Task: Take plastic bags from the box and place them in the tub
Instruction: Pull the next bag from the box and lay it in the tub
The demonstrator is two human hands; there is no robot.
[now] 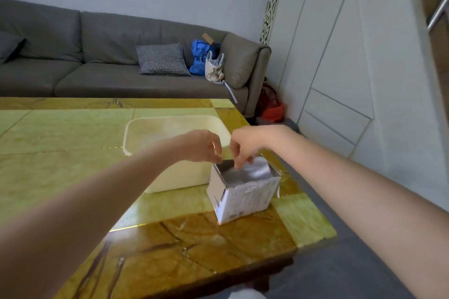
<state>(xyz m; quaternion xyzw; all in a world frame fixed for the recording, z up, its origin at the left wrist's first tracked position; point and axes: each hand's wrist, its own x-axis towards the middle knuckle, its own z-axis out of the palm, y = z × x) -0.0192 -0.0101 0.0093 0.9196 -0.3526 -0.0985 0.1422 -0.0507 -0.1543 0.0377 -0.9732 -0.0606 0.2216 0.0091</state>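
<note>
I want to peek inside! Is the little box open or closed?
Open. The box has no lid over its top, silvery plastic bags show inside, and the right hand has its fingers dipped in.

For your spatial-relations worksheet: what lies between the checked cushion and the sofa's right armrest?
In the head view, a blue bag and a pale handbag sit between the cushion and armrest.

No readable text — only a blurred label (print too small) on the box (245,198).
</note>
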